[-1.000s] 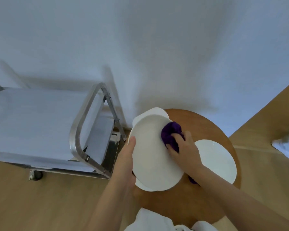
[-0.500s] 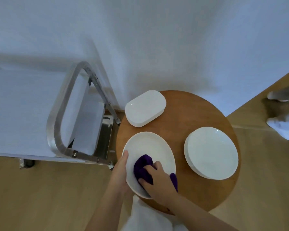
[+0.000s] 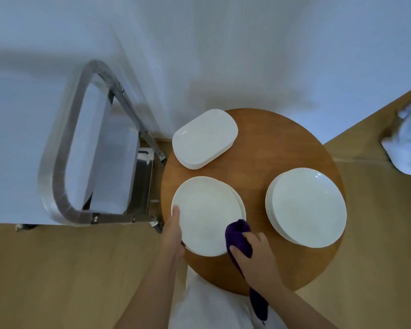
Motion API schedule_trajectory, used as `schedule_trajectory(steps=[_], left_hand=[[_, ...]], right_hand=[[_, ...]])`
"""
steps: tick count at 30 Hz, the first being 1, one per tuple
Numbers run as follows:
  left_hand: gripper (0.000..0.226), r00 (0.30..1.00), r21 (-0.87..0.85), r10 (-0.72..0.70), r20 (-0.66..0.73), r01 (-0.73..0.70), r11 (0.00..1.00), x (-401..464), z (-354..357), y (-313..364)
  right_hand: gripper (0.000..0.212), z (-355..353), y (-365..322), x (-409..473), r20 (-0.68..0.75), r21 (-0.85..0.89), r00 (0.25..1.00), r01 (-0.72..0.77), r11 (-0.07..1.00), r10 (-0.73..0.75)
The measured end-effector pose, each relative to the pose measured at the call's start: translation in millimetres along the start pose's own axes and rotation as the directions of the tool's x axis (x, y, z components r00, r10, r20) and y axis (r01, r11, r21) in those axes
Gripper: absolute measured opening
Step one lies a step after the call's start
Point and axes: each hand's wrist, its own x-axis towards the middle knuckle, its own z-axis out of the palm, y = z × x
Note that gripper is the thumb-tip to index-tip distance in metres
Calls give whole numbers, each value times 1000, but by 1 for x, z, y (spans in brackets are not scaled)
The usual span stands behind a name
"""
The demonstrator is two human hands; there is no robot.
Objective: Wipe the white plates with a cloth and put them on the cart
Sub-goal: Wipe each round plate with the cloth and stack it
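A round white plate (image 3: 205, 213) tops a small stack at the near left of the round wooden table (image 3: 287, 148). My left hand (image 3: 173, 230) grips the plate's left rim, thumb on top. My right hand (image 3: 256, 255) grips a purple cloth (image 3: 237, 237) and presses it on the plate's near right edge; the cloth's tail hangs below my wrist. The metal cart (image 3: 64, 148), its top covered in white, stands just left of the table.
A stack of rounded rectangular white plates (image 3: 204, 138) sits at the table's back left. A stack of round white plates (image 3: 306, 207) sits at its right. A white wall is behind. Someone's white-socked foot (image 3: 403, 143) is on the wooden floor at far right.
The plate came down from a raised tilt to lie flat on the stack. My right hand swept the cloth from the plate's far side across its middle to its near right edge.
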Motion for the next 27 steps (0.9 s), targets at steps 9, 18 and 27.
schedule_trajectory(steps=[9, 18, 27], left_hand=[[58, 931, 590, 299, -210, -124, 798, 23, -20, -26], [64, 917, 797, 328, -225, -20, 603, 52, -26, -29], [64, 820, 913, 542, -181, -64, 402, 39, 0, -5]], right_hand=[[39, -14, -8, 17, -123, 10, 991, 48, 999, -47], [40, -14, -13, 23, -142, -26, 985, 97, 995, -100], [44, -25, -12, 36, -168, -2, 979, 113, 994, -112]])
